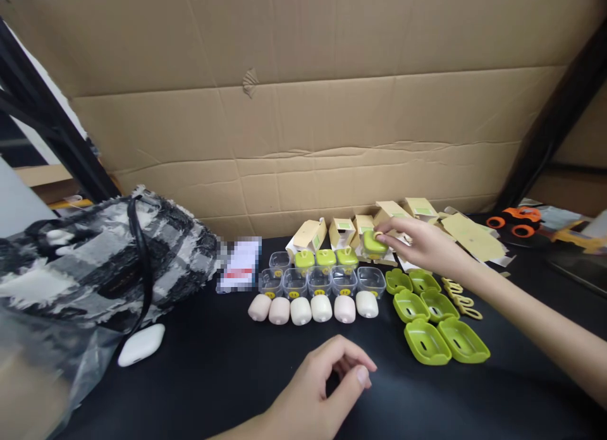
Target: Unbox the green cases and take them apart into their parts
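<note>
My right hand (417, 243) reaches across to the back of the table. Its thumb and fingertips pinch a small green-lidded container (374, 243) by the top, in front of the opened boxes. Three similar green-lidded containers (325, 259) stand in a row to its left. Before them is a row of clear plastic cups (319, 282) with yellow round stickers. Nearer still sit several pale pink and cream rounded pieces (321, 308). My left hand (327, 380) hovers at the front with loosely curled fingers, thumb apart, holding nothing.
Several green trays (427, 342) and yellow loops (467, 304) lie at right. Opened cardboard boxes (310, 235) line the back. A checked bag (109, 256), a white earbud-like case (141, 345) and a blurred packet (241, 263) are at left. An orange toy car (519, 220) is far right.
</note>
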`<state>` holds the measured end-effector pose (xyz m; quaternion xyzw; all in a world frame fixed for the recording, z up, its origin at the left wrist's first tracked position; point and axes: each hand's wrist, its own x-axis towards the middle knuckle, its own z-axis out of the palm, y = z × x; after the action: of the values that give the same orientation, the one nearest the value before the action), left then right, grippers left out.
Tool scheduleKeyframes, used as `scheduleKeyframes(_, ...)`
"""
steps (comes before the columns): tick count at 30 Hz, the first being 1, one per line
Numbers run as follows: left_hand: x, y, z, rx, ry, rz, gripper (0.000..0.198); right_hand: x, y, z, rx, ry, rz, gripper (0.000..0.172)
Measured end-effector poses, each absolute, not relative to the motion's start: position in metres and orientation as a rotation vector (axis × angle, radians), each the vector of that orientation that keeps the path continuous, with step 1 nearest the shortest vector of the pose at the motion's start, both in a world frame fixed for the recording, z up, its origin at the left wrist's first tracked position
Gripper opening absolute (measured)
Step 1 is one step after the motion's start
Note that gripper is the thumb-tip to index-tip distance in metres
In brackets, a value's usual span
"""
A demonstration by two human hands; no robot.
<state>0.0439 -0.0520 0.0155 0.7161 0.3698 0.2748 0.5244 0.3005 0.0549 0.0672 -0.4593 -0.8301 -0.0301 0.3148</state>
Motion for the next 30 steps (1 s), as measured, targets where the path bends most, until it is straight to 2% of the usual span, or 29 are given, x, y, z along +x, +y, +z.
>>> scheduleKeyframes(3, 0.040, -0.053, 0.015, 1.924, 0.987, 0.807, 0.011, 0.287, 0.029, 0.076, -1.088, -2.197, -0.022, 0.022)
scheduleKeyframes(4, 0.038, -0.052, 0.015, 1.951, 1.025, 0.857, 0.017, 0.280, 0.020, 0.076, -1.034, -2.233, 0.034, 0.020)
scheduleKeyframes(7, 0.036, -0.051, 0.011, 1.946, 1.071, 0.899, 0.054, 0.259, -0.006, 0.070, -0.889, -2.423, 0.216, 0.014)
scheduleKeyframes(9, 0.036, -0.050, 0.008, 1.933, 1.053, 0.836, 0.068, 0.249, -0.018, 0.064, -0.830, -2.546, 0.272, 0.014)
scheduleKeyframes(14, 0.039, -0.048, 0.005, 1.930, 1.072, 0.702, 0.051, 0.251, -0.015, 0.060, -0.786, -2.561, 0.363, 0.011)
scheduleKeyframes(20, 0.039, -0.049, 0.006, 1.990, 1.057, 0.670, 0.047, 0.283, 0.026, 0.055, -1.086, -2.573, -0.159, 0.016)
scheduleKeyframes(30, 0.040, -0.048, 0.011, 2.006, 1.056, 0.646, 0.044, 0.296, 0.048, 0.043, -1.209, -2.646, -0.240, 0.019)
